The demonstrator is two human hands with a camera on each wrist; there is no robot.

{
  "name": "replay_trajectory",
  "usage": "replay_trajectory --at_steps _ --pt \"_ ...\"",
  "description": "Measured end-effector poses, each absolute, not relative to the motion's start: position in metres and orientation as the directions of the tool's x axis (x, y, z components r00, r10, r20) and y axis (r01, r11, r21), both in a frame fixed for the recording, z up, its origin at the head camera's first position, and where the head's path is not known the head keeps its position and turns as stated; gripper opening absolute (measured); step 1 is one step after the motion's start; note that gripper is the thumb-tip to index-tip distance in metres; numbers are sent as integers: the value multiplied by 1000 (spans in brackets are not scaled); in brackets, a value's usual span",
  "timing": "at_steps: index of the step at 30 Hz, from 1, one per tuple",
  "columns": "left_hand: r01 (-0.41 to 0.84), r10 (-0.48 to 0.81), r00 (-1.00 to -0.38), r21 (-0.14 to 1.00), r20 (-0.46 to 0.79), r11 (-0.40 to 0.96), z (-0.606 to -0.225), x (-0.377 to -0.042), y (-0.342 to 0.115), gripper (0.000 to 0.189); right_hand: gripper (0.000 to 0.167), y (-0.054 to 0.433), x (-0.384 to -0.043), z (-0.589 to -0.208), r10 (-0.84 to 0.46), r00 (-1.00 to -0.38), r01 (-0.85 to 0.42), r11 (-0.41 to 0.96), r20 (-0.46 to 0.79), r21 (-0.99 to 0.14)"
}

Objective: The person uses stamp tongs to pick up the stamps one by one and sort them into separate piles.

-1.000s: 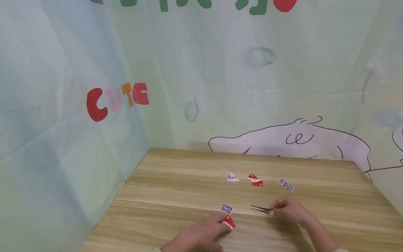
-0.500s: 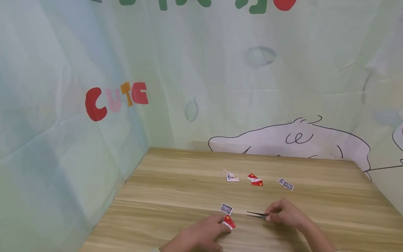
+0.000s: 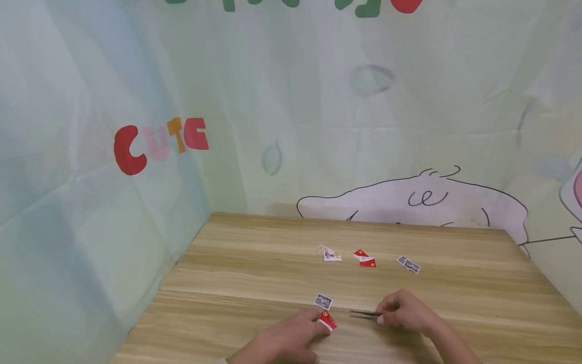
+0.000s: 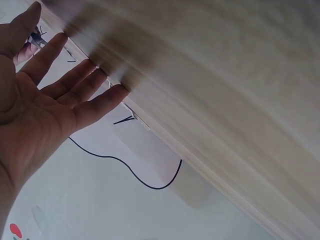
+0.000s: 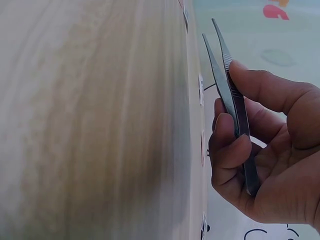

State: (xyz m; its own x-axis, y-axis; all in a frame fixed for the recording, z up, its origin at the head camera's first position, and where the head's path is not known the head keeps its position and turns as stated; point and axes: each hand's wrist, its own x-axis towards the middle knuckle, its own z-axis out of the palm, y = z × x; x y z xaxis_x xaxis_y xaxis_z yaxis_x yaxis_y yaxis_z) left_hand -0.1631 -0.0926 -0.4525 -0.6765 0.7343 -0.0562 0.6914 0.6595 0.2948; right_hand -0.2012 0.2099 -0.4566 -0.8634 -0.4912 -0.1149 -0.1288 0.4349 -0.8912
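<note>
My left hand (image 3: 291,337) rests on the wooden table, its fingertips touching a small red stamp (image 3: 328,321) with a yellow emblem. In the left wrist view, that hand's fingers (image 4: 80,90) are extended with their tips at the tabletop. A grey-blue picture stamp (image 3: 324,302) lies just beyond the red one. To the right, my right hand (image 3: 404,314) grips metal tweezers (image 5: 235,102) between thumb and fingers. The tweezers' two tips stand apart with nothing between them, and they point left toward the red stamp.
Farther back on the table (image 3: 254,273) lie three small groups of overlapping stamps: pale ones (image 3: 332,256), red ones (image 3: 367,262) and grey-blue ones (image 3: 411,266). A printed cloth backdrop (image 3: 282,101) rises behind the table and along its left side.
My right hand has moved left and slightly nearer me, bringing the tweezers closer to the red stamp. My left hand stays at the red stamp. The head view has shifted slightly.
</note>
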Motion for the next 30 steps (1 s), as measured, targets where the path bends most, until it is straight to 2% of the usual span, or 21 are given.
replay_trajectory --at_steps 7,18,26,30 --pt "658 715 -689 313 -118 685 -450 -165 -92 47 18 206 -197 -455 -489 -864 -133 450 -119 -883" --pt "679 732 -674 308 -97 666 -450 -164 -92 43 13 194 -190 -454 -509 -854 -179 477 -105 -860" --pt "627 697 -706 344 -128 699 -450 -162 -92 42 11 187 -190 -454 -514 -850 -192 505 -114 -842" --pt "642 703 -702 328 -112 693 -450 -162 -92 40 9 183 -189 -454 -517 -845 -182 517 -135 -836"
